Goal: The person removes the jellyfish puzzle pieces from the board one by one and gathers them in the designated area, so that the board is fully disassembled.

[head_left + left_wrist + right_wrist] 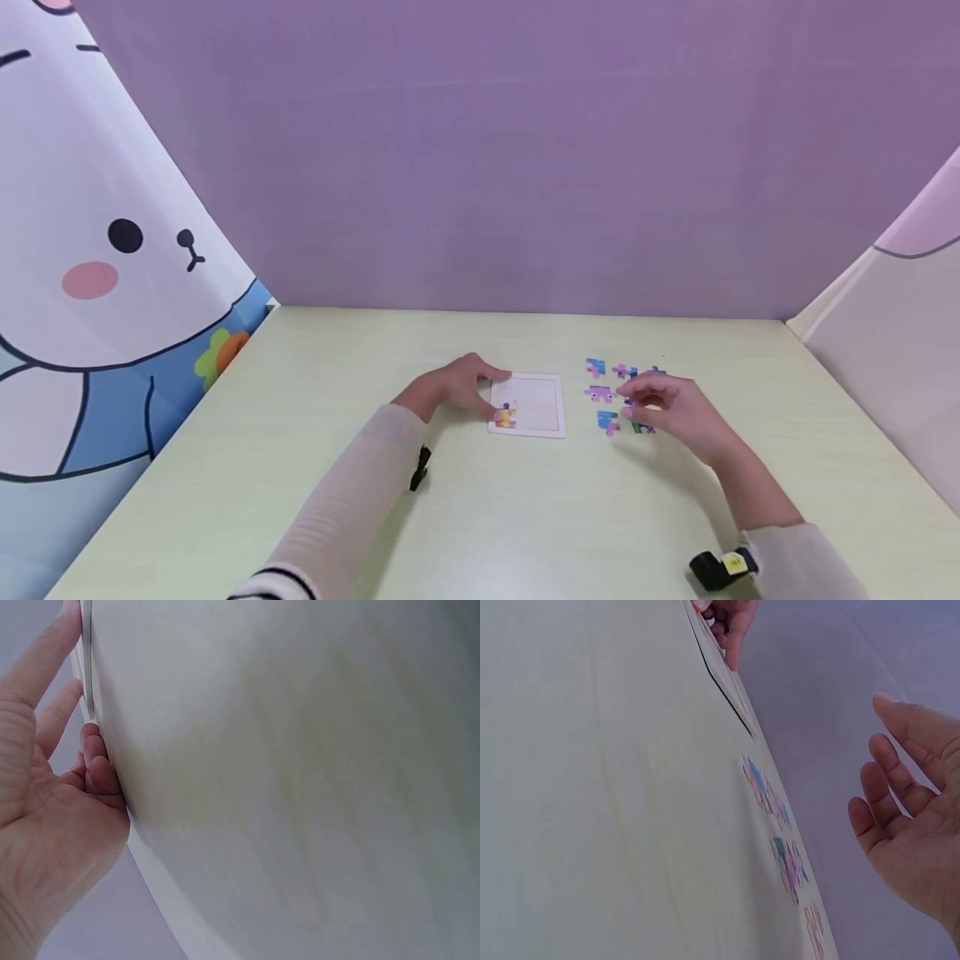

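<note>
**Fingers on the tray's edge, fingers loose above the pieces**

Fingers first, as we see them: those of our left hand (455, 386) lie fairly straight against the left edge of the puzzle tray (537, 403), the tips touching its rim without curling round it. Those of our right hand (670, 406) are spread and relaxed, hovering just over the loose puzzle pieces (609, 392) and grasping nothing; the right wrist view shows the palm bare.

Going from large to small, we begin with the pale green table (300, 467), which fills the lower half of the head view, backed by a purple wall (487, 167) and, on our left, a cartoon rabbit panel (97, 250).

Next comes the white square tray, lying flat near the middle of the table, between our two hands. One yellow and orange piece (506, 415) sits in its near left corner, just beside our left fingertips.

Smallest are the loose pieces, pink, blue, purple and green, scattered flat on the table just to the right of the tray, some partly hidden beneath our right hand.
</note>
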The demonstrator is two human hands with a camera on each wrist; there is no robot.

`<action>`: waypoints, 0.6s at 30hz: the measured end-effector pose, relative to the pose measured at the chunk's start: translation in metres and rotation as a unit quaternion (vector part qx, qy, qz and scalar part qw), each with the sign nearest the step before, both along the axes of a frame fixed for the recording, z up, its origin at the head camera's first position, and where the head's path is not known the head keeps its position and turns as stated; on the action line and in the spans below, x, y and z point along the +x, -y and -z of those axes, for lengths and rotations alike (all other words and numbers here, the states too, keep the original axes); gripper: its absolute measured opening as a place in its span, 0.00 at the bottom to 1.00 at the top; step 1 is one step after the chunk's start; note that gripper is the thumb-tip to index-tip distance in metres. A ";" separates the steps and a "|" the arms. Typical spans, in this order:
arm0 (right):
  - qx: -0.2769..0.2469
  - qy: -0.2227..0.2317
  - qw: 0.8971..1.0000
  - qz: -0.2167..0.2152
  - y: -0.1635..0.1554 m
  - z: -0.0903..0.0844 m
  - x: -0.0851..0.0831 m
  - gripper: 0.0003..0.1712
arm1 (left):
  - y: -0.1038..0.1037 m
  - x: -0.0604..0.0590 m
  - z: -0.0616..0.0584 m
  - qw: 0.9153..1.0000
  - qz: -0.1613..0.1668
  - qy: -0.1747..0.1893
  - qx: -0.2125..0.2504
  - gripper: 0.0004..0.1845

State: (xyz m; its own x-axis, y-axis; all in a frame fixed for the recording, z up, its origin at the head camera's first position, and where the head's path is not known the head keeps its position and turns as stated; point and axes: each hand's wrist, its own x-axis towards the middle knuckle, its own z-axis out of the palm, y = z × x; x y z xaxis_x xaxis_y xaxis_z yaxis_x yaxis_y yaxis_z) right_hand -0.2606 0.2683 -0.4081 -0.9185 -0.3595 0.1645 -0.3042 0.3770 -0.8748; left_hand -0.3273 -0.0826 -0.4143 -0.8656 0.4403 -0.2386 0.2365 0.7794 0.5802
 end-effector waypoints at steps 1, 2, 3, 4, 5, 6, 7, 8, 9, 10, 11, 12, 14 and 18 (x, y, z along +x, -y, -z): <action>-0.002 -0.001 1.000 -0.002 0.002 0.000 0.000 0.19 | 0.000 0.000 0.000 1.000 0.001 0.000 0.000 0.41; -0.002 -0.001 1.000 -0.004 0.005 -0.001 -0.001 0.19 | 0.000 0.000 0.000 1.000 0.001 0.000 0.000 0.41; -0.003 -0.001 1.000 -0.005 0.007 -0.001 -0.001 0.19 | 0.000 -0.001 0.000 1.000 0.001 0.000 -0.001 0.41; -0.005 -0.002 1.000 -0.009 0.009 -0.001 -0.001 0.19 | 0.000 -0.001 -0.001 1.000 0.002 0.001 -0.001 0.41; -0.006 0.000 1.000 -0.010 0.012 -0.002 -0.001 0.19 | 0.000 -0.001 -0.001 1.000 0.002 0.001 -0.003 0.42; -0.008 0.002 1.000 -0.012 0.014 -0.002 -0.002 0.19 | 0.000 -0.001 -0.001 1.000 0.003 0.002 -0.002 0.42; -0.011 0.005 1.000 -0.017 0.016 -0.003 -0.002 0.19 | 0.000 -0.001 -0.001 1.000 0.003 0.003 -0.003 0.42; -0.014 0.007 1.000 -0.023 0.019 -0.003 -0.003 0.18 | 0.000 -0.001 -0.001 1.000 0.002 0.004 -0.005 0.42; -0.015 0.007 0.999 -0.027 0.021 -0.003 -0.003 0.18 | 0.000 -0.001 -0.001 1.000 0.002 0.004 -0.006 0.42; -0.018 0.008 0.999 -0.034 0.023 -0.003 -0.004 0.18 | 0.000 -0.001 -0.001 1.000 0.002 0.005 -0.007 0.43; -0.021 0.009 0.999 -0.037 0.026 -0.003 -0.005 0.18 | 0.000 -0.001 -0.001 1.000 0.003 0.005 -0.008 0.43; -0.025 0.007 0.999 -0.043 0.028 -0.003 -0.005 0.19 | 0.000 -0.001 -0.001 1.000 0.003 0.005 -0.009 0.43; -0.029 0.006 0.998 -0.046 0.032 -0.002 -0.005 0.19 | 0.000 0.000 -0.002 1.000 0.003 0.005 -0.013 0.43; -0.033 0.017 0.999 -0.040 0.041 0.000 -0.006 0.20 | 0.001 0.001 -0.002 1.000 0.002 0.005 -0.020 0.43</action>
State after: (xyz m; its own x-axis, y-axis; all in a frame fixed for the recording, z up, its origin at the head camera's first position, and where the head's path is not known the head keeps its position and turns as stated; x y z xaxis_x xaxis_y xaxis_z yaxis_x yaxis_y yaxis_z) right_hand -0.2666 0.2272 -0.4079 -0.8928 -0.4215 0.1586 -0.3000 0.2939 -0.9075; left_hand -0.3264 -0.0833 -0.4125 -0.8618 0.4332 -0.2640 0.2338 0.8010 0.5512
